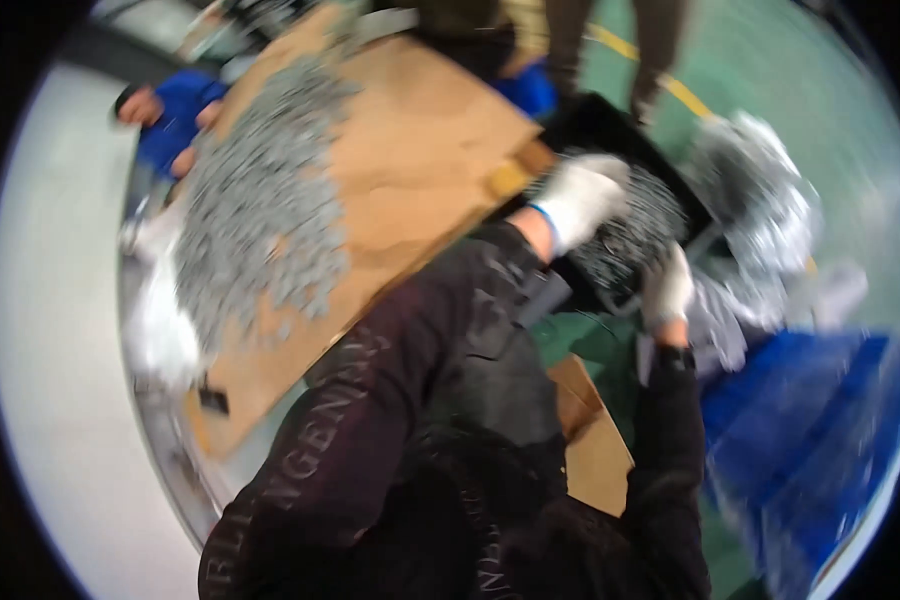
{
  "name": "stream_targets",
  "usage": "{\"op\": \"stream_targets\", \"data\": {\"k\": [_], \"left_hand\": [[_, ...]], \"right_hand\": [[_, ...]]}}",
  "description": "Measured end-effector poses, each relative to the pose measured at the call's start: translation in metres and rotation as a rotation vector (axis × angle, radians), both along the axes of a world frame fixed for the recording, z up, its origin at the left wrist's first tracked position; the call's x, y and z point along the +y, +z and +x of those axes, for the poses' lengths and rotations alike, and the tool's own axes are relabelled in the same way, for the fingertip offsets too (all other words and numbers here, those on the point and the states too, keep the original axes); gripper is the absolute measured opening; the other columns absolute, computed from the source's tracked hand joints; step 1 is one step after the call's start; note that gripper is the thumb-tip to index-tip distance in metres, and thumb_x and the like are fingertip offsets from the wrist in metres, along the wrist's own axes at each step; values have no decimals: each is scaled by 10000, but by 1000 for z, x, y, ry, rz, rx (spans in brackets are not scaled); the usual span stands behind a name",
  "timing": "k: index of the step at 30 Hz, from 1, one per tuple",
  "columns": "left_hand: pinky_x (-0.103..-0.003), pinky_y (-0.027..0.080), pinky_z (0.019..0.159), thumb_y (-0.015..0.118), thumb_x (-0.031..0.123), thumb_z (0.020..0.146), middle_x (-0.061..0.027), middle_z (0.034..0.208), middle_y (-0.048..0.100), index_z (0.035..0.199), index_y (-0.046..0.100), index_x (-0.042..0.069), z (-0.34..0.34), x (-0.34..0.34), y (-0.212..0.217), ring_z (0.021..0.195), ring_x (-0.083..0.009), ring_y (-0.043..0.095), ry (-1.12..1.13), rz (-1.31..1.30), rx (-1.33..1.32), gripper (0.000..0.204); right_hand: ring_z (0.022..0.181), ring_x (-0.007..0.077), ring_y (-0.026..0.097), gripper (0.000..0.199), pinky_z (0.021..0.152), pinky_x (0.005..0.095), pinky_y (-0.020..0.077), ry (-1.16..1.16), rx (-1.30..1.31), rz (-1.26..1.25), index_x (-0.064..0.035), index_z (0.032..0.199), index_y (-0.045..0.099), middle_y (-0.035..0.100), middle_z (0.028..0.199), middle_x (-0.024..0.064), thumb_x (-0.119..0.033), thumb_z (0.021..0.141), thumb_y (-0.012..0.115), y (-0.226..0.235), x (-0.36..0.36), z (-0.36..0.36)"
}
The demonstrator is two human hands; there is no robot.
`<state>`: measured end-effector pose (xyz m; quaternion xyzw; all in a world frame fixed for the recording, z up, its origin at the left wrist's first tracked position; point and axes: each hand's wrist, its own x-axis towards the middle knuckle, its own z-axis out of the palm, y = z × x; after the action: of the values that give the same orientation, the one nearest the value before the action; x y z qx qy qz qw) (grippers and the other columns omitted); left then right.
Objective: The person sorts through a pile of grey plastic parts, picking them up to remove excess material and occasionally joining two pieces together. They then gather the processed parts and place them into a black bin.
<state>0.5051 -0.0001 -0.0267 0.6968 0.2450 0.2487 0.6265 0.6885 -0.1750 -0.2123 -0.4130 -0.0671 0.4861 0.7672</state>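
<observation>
Dark sleeves are seen nearest to the camera, both reaching forward to one place. Beyond the left sleeve, a brown worktable is covered on its left part by many loose pale grey pieces. Just beside the table's right end, a black bin is placed, and inside it the dark grey pieces are heaped. Over this heap the white-gloved left hand is held; by the bin's near right edge the gloved right hand is placed.

For good handling, the heap should be touched lightly — only a few pieces at once — and the bin would best be steadied at its edge by the right hand. The left wrist should be held above the rim, so that nothing is caught. Because of the blur, it cannot be told whether the fingers of either hand are spread, pressed together or pinching a piece.
</observation>
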Motion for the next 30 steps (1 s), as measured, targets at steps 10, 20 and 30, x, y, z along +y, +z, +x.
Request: {"op": "stream_targets", "data": {"k": [10,20,30], "left_hand": [[-415,553,983,652,155,967,-129,1155,754,1168,754,93,-315,-87,74,1119,-321,701,536,590,486,234],[-406,548,986,690,221,962,-191,1329,657,1376,648,101,-518,-39,64,1155,-322,680,1067,350,1251,433],[-378,558,967,614,284,981,-159,1172,738,1380,655,110,-605,-21,50,1050,-246,723,1134,48,742,438]], "right_hand": [[928,166,674,301,872,301,565,9,-273,-212,1,1337,633,723,1183,98,-138,1071,611,107,51,-136],[1032,166,711,278,932,308,576,626,-1041,172,26,1326,663,758,1186,109,-57,1068,601,210,108,-346],[1075,286,733,267,963,375,560,814,-1543,430,-55,1237,744,769,1144,157,-112,985,673,251,184,-505]]}}
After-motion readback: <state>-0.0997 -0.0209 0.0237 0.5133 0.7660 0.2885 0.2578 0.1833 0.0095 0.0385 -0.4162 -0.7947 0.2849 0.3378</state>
